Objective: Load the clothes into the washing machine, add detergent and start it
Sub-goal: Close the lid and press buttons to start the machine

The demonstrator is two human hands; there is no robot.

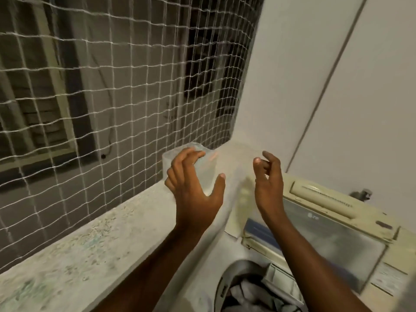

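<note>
Both hands are open, holding nothing: left hand [193, 183] nears the translucent plastic container [191, 170], seemingly light, slippery; grip its sides.

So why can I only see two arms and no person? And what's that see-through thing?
The camera sits on the person's head, looking down, so you see only their own arms. The left hand reaches around a clear plastic container on the speckled stone ledge by the netted window; whether its fingers are touching it is too blurry to tell. The right hand is open and holds nothing. Below is a top-loading washing machine with its lid up and clothes already inside.
</note>
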